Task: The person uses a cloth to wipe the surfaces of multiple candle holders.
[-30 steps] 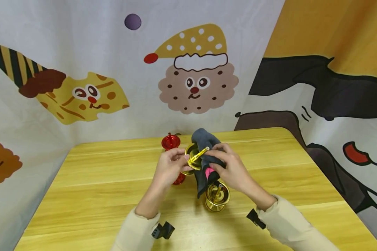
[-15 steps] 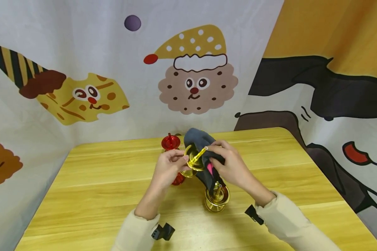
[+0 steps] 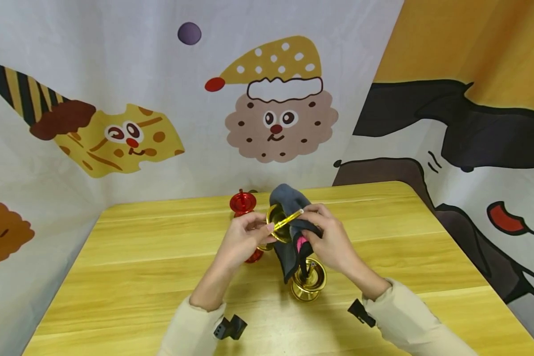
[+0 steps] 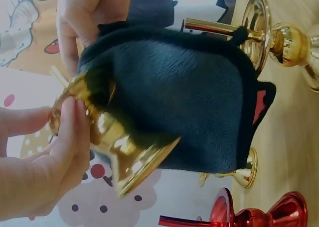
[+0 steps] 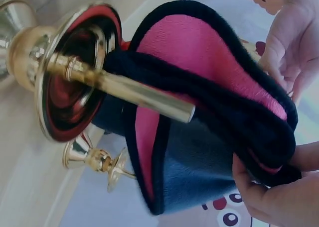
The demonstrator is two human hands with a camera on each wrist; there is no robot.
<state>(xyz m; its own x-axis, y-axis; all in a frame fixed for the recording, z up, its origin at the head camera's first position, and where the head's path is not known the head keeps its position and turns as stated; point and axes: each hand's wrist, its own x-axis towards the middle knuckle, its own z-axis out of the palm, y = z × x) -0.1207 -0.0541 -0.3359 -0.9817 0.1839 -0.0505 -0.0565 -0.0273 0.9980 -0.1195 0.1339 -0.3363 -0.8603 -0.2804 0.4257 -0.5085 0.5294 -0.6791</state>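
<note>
My left hand (image 3: pixel 240 240) grips a gold candlestick (image 4: pixel 122 142) just under its cup, tilting it so its thin tube points up and to the right. A dark grey cloth (image 4: pixel 184 87) with black edging and a pink underside (image 5: pixel 182 43) hangs from my right hand (image 3: pixel 331 240), pinched between thumb and fingers. The cloth lies against the candlestick's cup, partly covering it in the head view. Below the cloth a second gold candlestick (image 3: pixel 306 291) stands upright on the table, the cloth's lower corner overlapping its dish.
On the wooden table (image 3: pixel 138 277), a red candlestick (image 3: pixel 243 202) stands behind my left hand. More red metal (image 3: pixel 254 256) shows below that hand. Another gold candlestick (image 5: pixel 99 160) stands farther back, hidden by the cloth in the head view. A cartoon-printed curtain (image 3: pixel 196 123) hangs behind the table.
The cloth and right hand shifted left, then back right, across the held candlestick. The candlestick moved slightly right and its tube leans farther right. The standing candlesticks kept their places.
</note>
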